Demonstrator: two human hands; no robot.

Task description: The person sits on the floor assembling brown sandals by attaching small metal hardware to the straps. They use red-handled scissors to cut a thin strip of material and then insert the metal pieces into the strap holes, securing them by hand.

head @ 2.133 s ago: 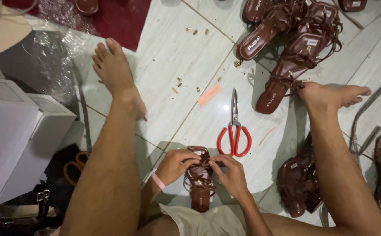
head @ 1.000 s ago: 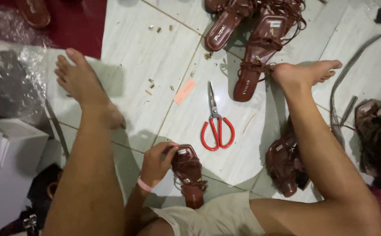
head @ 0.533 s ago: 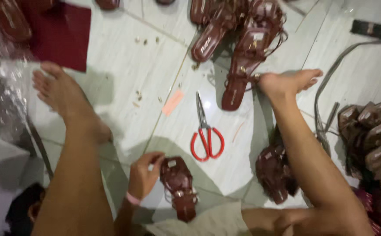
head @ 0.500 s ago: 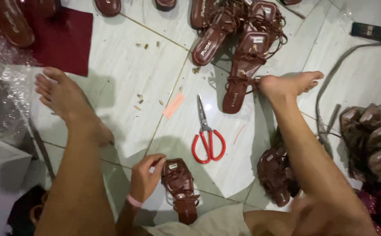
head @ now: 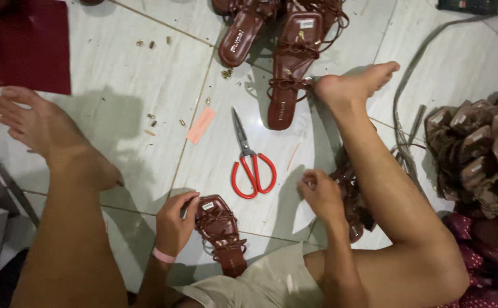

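My left hand (head: pixel 174 225) pinches the brown strappy sandal (head: pixel 221 234), toe toward upper frame; my right hand (head: pixel 319 194) hovers loosely curled.

My left hand (head: pixel 176 223) sits low between my bare legs, fingers (head: pixel 189 201) curled forward and closed in a grip, a pink band round the wrist. My right hand (head: pixel 319 193) is lifted out to the right beside my right shin, fingers loosely curled inward, holding nothing that I can make out. Both forearms reach forward from my lap.
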